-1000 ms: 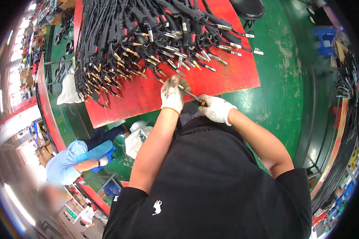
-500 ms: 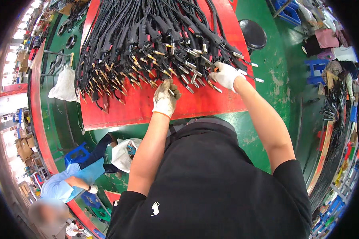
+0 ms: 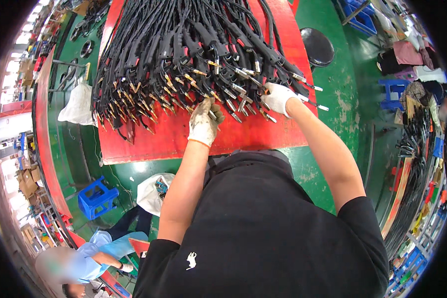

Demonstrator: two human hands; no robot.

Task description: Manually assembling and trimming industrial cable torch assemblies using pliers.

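Observation:
A dense pile of black welding torches (image 3: 184,47) lies on a red table (image 3: 193,141), their bent ends pointing toward me. Many ends on the left are bare brass; those on the right carry silver nozzles (image 3: 232,105). My left hand (image 3: 204,121), in a stained white glove, is closed at the front of the pile, with a small silver metal piece (image 3: 212,114) showing between its fingers, probably a nozzle. My right hand (image 3: 279,98), in a cleaner white glove, is closed at the end of a torch on the right; its fingertips are partly hidden among the torches.
A round black stool (image 3: 317,45) stands beyond the table's right edge. To the left are a white sack (image 3: 78,107), a blue plastic stool (image 3: 98,197) and another white bag (image 3: 151,193). A person in light blue (image 3: 97,253) is at lower left. Bundled black cables (image 3: 414,174) lie at right.
My right hand has shifted slightly left and down along the torch ends. My left hand stays nearly in place. The person at lower left has moved away from the blue stool.

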